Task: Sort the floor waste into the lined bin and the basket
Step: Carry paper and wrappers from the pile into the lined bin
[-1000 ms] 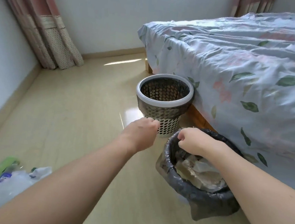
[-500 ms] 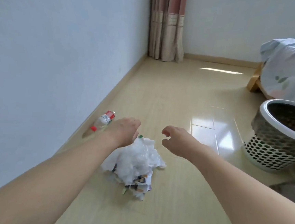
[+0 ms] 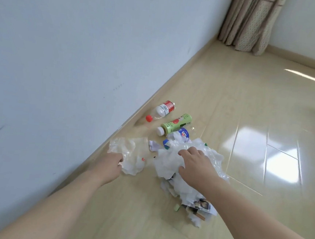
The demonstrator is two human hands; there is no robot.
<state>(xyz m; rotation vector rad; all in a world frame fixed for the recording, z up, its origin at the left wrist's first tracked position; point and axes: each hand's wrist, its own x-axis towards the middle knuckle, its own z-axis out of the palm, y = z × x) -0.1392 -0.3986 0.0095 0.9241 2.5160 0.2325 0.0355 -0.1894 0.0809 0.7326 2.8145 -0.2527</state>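
A heap of waste lies on the floor by the wall. My left hand (image 3: 113,161) grips the near edge of a clear crumpled plastic bag (image 3: 129,151). My right hand (image 3: 194,163) rests on top of a pile of white crumpled paper and plastic (image 3: 168,164), fingers curled into it. Behind the pile lie a clear bottle with a red cap and red label (image 3: 162,110), a green-labelled bottle with a white cap (image 3: 175,123) and a blue-labelled bottle (image 3: 183,133), partly hidden by the paper. Printed paper scraps (image 3: 201,206) lie at the pile's near end. Neither the bin nor the basket is in view.
A white wall (image 3: 72,54) with a wooden skirting runs along the left. A patterned curtain (image 3: 250,22) hangs in the far corner. Glossy tiled floor (image 3: 264,147) stretches to the right of the pile.
My view has swung left, away from the bin and basket, onto the floor waste. Both hands have come down: the left now grips the clear bag, the right lies on the paper pile.
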